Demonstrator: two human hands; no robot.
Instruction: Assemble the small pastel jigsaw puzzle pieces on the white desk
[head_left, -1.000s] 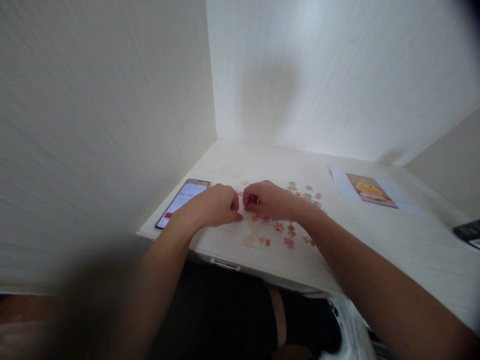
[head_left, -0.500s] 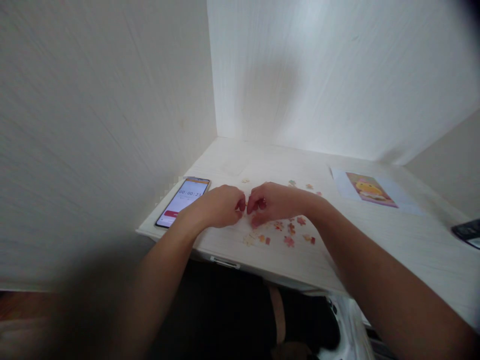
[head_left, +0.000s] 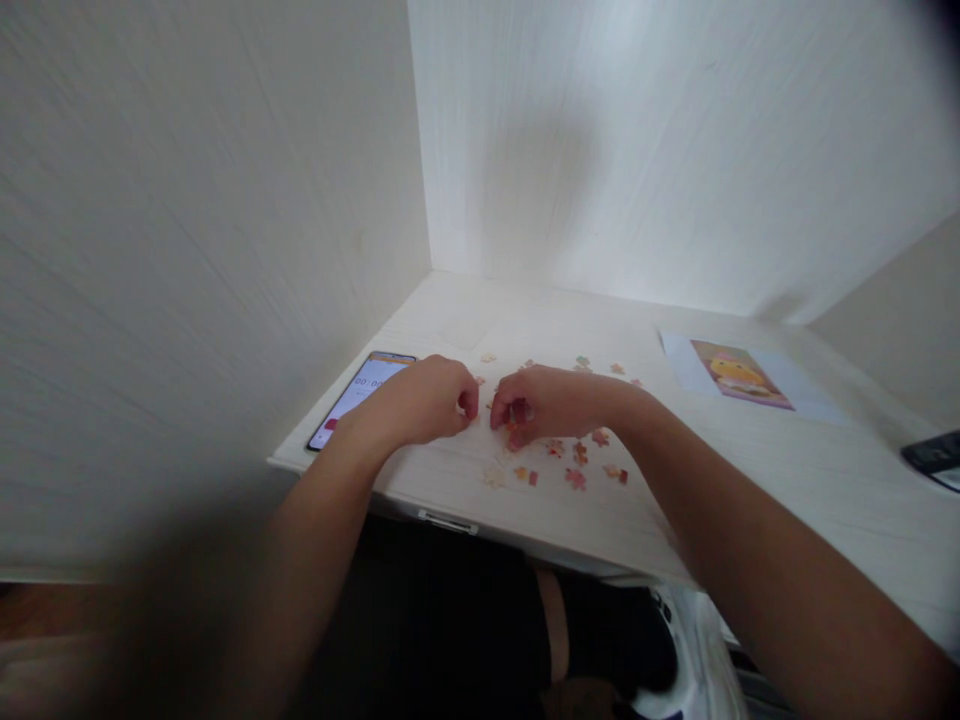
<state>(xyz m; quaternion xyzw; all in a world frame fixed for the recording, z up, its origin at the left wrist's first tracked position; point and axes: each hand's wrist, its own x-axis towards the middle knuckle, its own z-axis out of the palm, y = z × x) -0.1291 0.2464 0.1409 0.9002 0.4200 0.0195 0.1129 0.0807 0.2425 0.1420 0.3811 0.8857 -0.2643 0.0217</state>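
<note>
Several small pink and orange puzzle pieces (head_left: 576, 478) lie scattered on the pale wooden desk (head_left: 787, 470). My left hand (head_left: 427, 400) rests curled on the desk just left of them, fingertips pinched together; whether it holds a piece is hidden. My right hand (head_left: 544, 402) is curled right beside it, fingers closed over a pink puzzle piece (head_left: 516, 438) at the desk surface. The two hands nearly touch. More pieces (head_left: 582, 362) lie behind the right hand.
A phone (head_left: 358, 396) with a lit timer screen lies at the desk's left edge, partly behind my left wrist. A printed picture sheet (head_left: 739, 374) lies at the right rear. A dark device (head_left: 936, 458) sits at the far right. Walls enclose the desk's left and back.
Both hands have stayed close together over the pieces, with the fingers working; the right hand shifted slightly right and down. The view drifted a little.
</note>
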